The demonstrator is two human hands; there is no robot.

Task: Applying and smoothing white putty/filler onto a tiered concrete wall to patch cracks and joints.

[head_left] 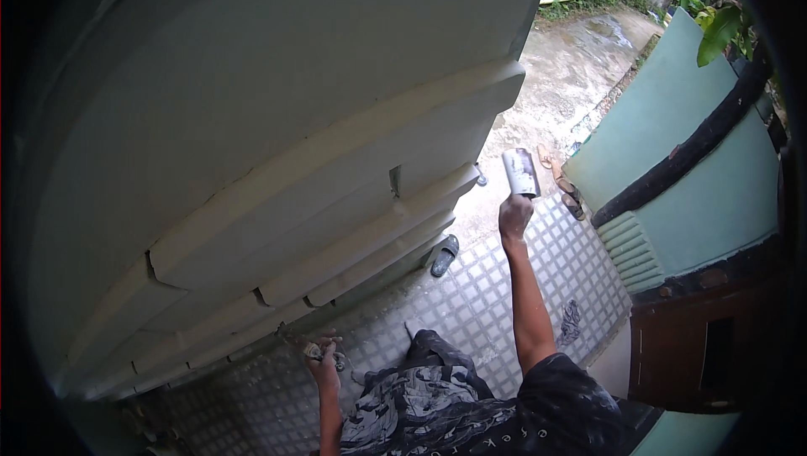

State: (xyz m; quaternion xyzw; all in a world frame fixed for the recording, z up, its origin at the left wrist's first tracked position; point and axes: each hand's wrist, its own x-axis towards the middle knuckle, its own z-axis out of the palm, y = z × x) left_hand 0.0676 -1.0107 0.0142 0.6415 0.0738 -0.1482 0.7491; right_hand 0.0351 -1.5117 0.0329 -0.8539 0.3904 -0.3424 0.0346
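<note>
My right hand (515, 219) is stretched out ahead at the right, fingers closed round the near end of a short, wide, white-smeared grey tool (520, 173). Its broad part points away from me; I cannot tell whether it is flat or rounded. Low at the left, my left hand (323, 359) is closed on a small pale, dark-streaked lump (314, 351), partly hidden by the fingers. That hand is close to the lower part of the pale wall (252, 103), which has stepped mouldings (353, 132). Pale smears mark both hands.
Under me lies a checkered tile floor (479, 288). A dark slipper (445, 255) rests by the wall's foot, with more footwear (572, 202) near the green wall (656, 120). A crumpled dark cloth (571, 321) lies right of my arm, before a brown wooden cabinet-like piece (672, 355).
</note>
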